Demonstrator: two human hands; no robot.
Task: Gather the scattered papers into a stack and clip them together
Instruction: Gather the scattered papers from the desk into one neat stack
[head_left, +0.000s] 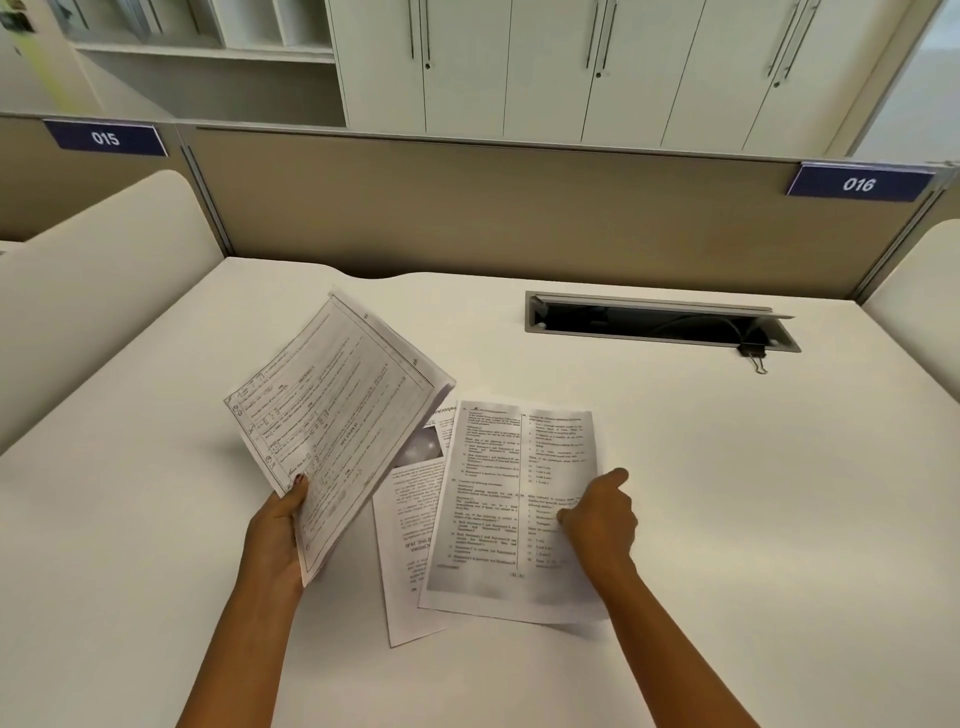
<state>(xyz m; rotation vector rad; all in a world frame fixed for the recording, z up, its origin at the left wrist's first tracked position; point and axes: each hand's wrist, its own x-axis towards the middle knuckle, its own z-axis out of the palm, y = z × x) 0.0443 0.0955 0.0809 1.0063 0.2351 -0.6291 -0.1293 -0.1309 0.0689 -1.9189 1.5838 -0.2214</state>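
My left hand (278, 525) grips a small stack of printed papers (337, 415) by its near edge and holds it tilted above the white desk (156, 519). To the right, a two-column printed sheet (498, 509) lies flat on the desk, partly covering another sheet (405, 566) with a photo on it. My right hand (600, 514) rests on the right edge of the two-column sheet, fingers curled onto the paper. A black binder clip (754, 352) lies far off at the back right, beside the cable slot.
An open grey cable slot (660, 322) is set into the desk at the back right. A beige partition (467, 208) with signs 015 and 016 closes the far edge. White cupboards stand behind it. Curved white dividers flank the desk on both sides.
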